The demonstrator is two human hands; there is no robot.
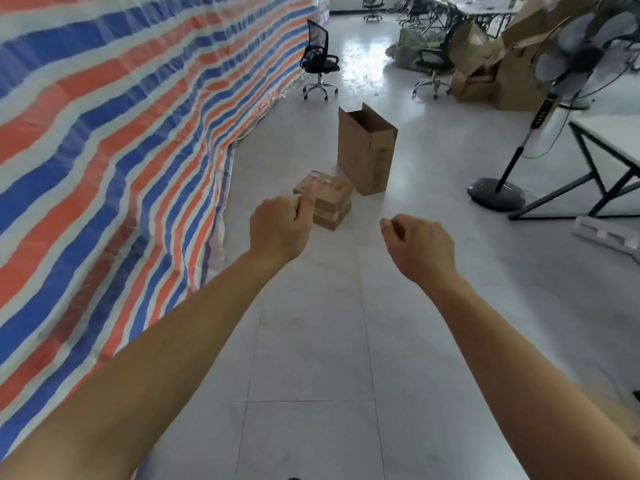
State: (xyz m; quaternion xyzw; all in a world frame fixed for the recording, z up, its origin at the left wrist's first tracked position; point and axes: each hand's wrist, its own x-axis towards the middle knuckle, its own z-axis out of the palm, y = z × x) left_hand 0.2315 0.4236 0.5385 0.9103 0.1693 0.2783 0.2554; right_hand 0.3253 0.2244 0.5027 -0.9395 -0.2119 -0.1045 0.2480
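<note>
Cardboard cartons [329,199], two small ones stacked flat, are sitting on the floor [311,341] just beyond the left hand [280,230]. That hand's knuckles are overlapping the stack's near-left corner in view; contact cannot be confirmed. The right hand [419,247] is hovering well apart from the stack, to its right and nearer the person. Both hands are held out on straight arms with fingers curled in, and both are holding nothing.

Edges and room: a striped orange, blue and white tarpaulin [104,150] is closing off the whole side left of the left hand, its hem meeting the floor close beside the stack. Open tiles are lying between and below the hands and out to the right of the right hand. Farther right, a standing fan [518,154] and a white desk [609,136] on black legs are bounding the lane.

Surface and room: pale glossy tiles are reflecting light. Beyond the hands, a black office chair [320,60] and a heap of flattened cardboard [512,71] are standing at the far end.

Orientation: the stack is lying corner-on to the person, its longer sides slanting across the line of the arms. Just behind it, a tall carton [367,157] is standing upright, long axis vertical, mouth open upward.
</note>
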